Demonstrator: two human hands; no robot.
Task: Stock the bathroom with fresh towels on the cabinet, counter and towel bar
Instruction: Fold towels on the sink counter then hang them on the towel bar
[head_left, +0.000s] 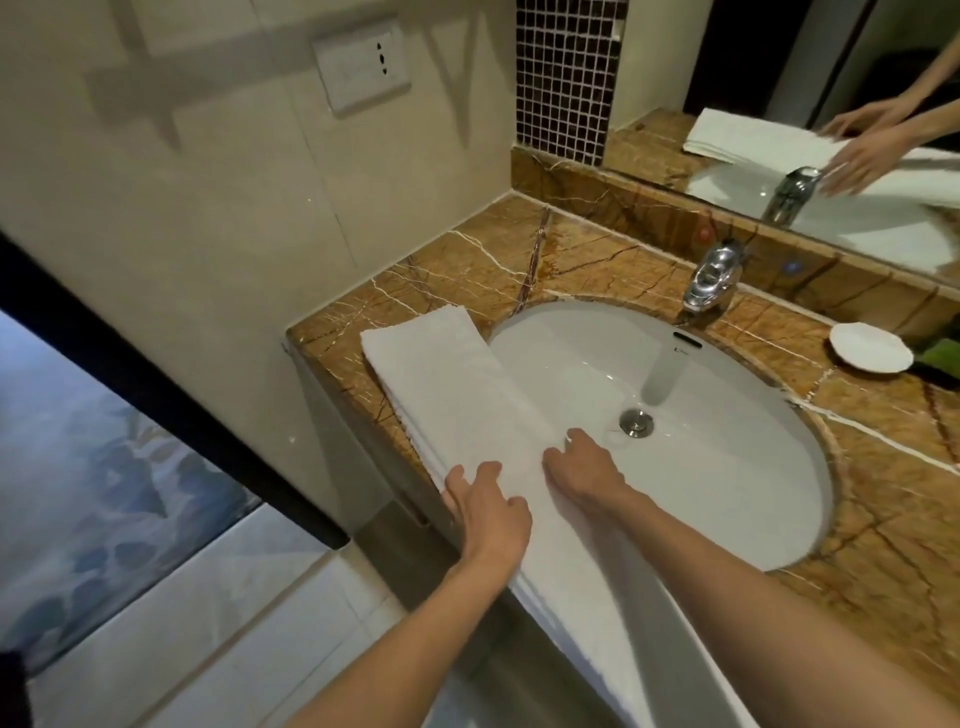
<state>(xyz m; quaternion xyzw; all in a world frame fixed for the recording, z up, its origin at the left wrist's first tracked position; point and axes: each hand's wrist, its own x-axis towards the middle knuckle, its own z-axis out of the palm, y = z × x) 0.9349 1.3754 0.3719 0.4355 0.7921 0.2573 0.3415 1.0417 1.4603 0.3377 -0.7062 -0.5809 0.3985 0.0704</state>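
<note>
A folded white towel lies along the left side of the brown marble counter, its right edge overlapping the rim of the white sink. My left hand rests flat on the towel's near left edge, fingers spread. My right hand presses down on the towel's right edge over the sink rim, fingers loosely bent. Neither hand grips the towel.
A chrome faucet stands behind the sink. A small white dish sits at the counter's right, with something green beside it. The mirror above reflects the towel and hands. A wall socket is on the left wall.
</note>
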